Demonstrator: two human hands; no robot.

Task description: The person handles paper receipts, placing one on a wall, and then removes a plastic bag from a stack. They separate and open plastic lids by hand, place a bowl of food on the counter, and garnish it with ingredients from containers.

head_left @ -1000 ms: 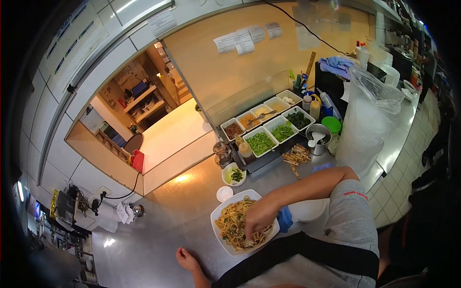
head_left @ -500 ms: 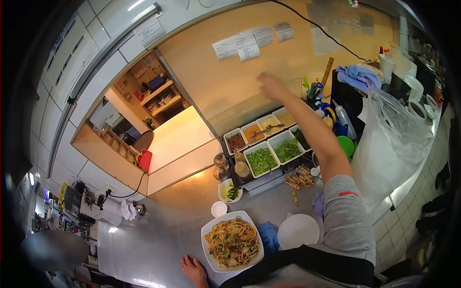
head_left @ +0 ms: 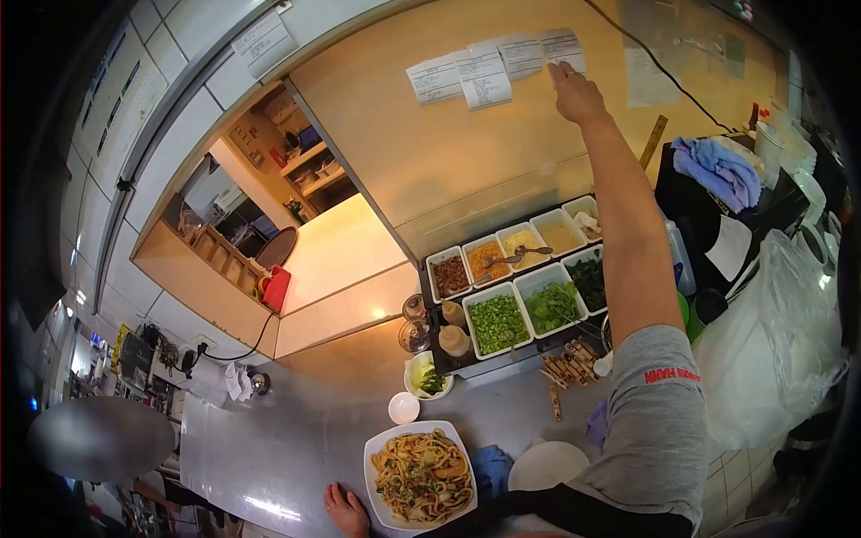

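My right hand (head_left: 578, 94) is stretched up to the wall, its fingers together at the lower left corner of the rightmost printed paper slip (head_left: 565, 47). More such slips (head_left: 484, 76) hang to its left, overlapping. Down on the metal counter, my left hand (head_left: 346, 509) lies with fingers spread and holds nothing. Just right of it stands a square white plate (head_left: 370, 453) of noodles (head_left: 423, 475). Behind the plate are a small white cup (head_left: 404, 408) and a bowl with greens (head_left: 430, 380).
White tubs of chopped scallions (head_left: 498, 325), leafy greens (head_left: 550, 307) and other toppings line the wall. Wooden clips (head_left: 571, 363), a blue cloth (head_left: 491, 471) and a round white lid-like disc (head_left: 547, 466) lie in front. A large plastic bag (head_left: 762, 350) stands at right.
My right hand has moved up and right from in front of the wall to the rightmost slip. My left hand stays on the counter. The view has shifted slightly.
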